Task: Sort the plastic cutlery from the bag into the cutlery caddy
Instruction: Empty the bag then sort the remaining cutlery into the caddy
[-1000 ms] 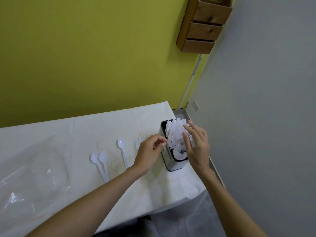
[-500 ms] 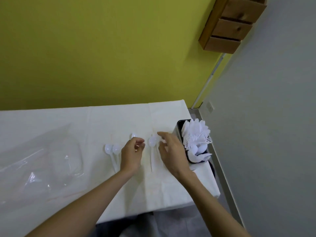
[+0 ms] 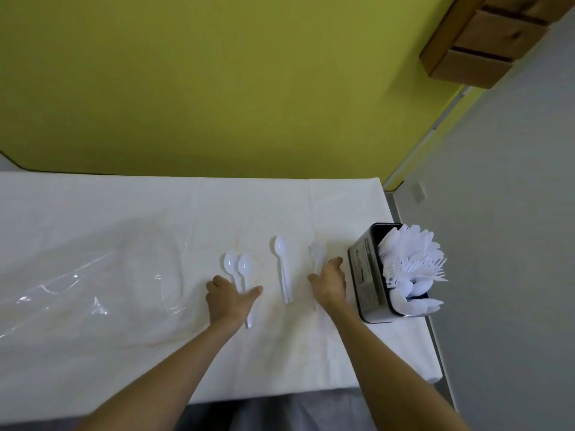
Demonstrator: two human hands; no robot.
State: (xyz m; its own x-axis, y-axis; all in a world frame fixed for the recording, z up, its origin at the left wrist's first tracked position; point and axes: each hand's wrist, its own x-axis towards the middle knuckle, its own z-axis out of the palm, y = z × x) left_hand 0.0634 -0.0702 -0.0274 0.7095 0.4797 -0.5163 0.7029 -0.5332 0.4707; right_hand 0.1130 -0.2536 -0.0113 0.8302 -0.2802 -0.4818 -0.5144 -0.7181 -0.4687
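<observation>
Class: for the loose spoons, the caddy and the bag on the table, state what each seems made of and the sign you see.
Spoons: white plastic, smooth, slightly glossy, thin.
Caddy: probably metal; dark, dull sheen, flat rigid walls.
Bag: clear plastic film; see-through, with bright crinkle glints.

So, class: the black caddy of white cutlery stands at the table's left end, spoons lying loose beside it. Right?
No: the head view shows the caddy at the table's right end, not left. It holds white cutlery, spoons loose beside it.
</observation>
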